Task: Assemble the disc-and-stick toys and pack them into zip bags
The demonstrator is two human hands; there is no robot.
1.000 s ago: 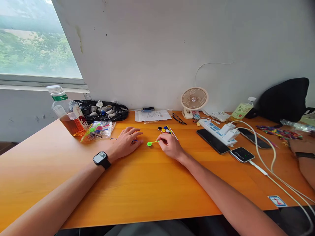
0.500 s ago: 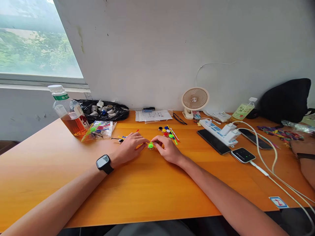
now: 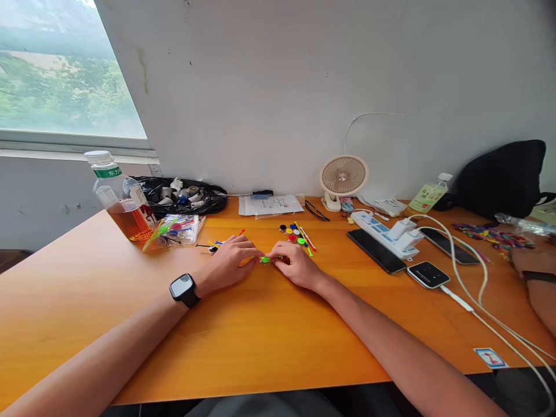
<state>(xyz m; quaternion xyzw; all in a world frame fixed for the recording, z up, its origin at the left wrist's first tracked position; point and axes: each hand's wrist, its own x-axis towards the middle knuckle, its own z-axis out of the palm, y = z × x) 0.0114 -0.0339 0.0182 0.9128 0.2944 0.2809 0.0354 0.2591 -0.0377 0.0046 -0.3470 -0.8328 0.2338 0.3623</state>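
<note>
A small bright green round plastic piece (image 3: 264,260) with a clear lower part is between my hands, just above or on the table. My left hand (image 3: 229,259), palm down with a black watch on the wrist, touches its left side with the index finger and thumb closed towards it. My right hand (image 3: 297,263) pinches at its right side, fingers curled; a bit of green shows between them. Behind my right hand lie several coloured round pieces (image 3: 292,231) and thin coloured sticks (image 3: 307,236). More small pieces, one black and white (image 3: 212,250), lie beyond my left hand.
A tilted tea bottle (image 3: 125,202), a clear bag of coloured parts (image 3: 174,229) and a black bag (image 3: 208,200) stand at left. A small fan (image 3: 343,176) is at the back. A power strip (image 3: 384,231), phones and white cables lie right, beside another person's arm (image 3: 536,284).
The green piece has tipped slightly, its top now seen flatter, and my right fingers have drawn closer to my left fingertips. The rest stays in place.
</note>
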